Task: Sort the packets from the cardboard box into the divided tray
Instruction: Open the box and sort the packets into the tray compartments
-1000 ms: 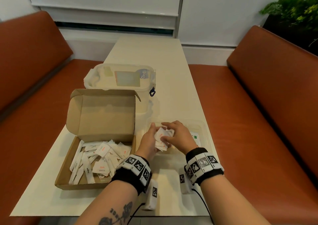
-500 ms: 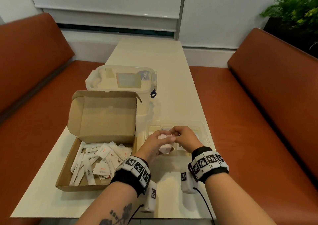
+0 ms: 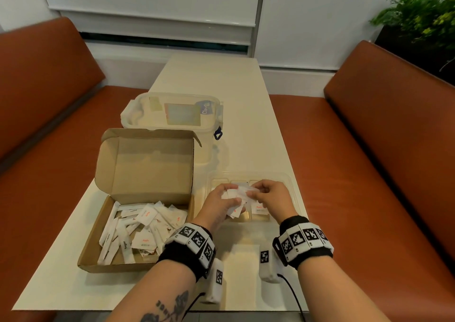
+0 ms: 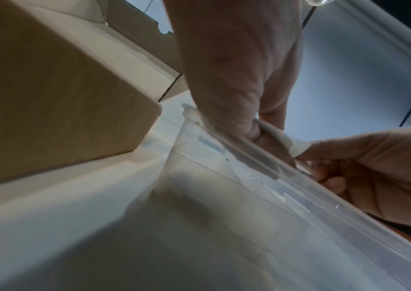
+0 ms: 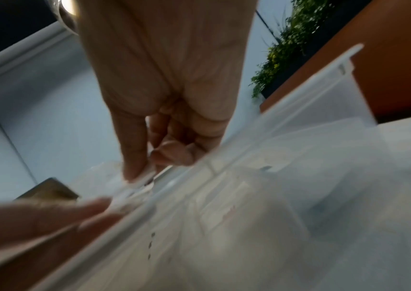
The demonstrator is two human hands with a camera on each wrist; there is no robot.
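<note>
An open cardboard box (image 3: 93, 255) on the table's left holds several white packets (image 3: 138, 230). To its right lies the clear divided tray (image 3: 293, 186), with a packet (image 3: 259, 209) in a near compartment. My left hand (image 3: 221, 203) hovers over the tray gripping a small bunch of white packets (image 3: 235, 213). My right hand (image 3: 268, 198) meets it and pinches one packet (image 3: 242, 190) from the bunch between thumb and forefinger. The left wrist view shows that packet (image 4: 296, 144) between both hands above the tray rim (image 4: 324, 195). The right wrist view is blurred.
A lidded clear plastic container (image 3: 172, 117) stands behind the box, whose raised lid (image 3: 147, 164) blocks the far side. Orange benches (image 3: 384, 164) flank the narrow table (image 3: 209, 75). A potted plant (image 3: 418, 19) sits at the back right.
Both hands have lifted a little and shifted toward the tray's far side. The right hand's fingers have closed on a single packet at the top of the left hand's bunch.
</note>
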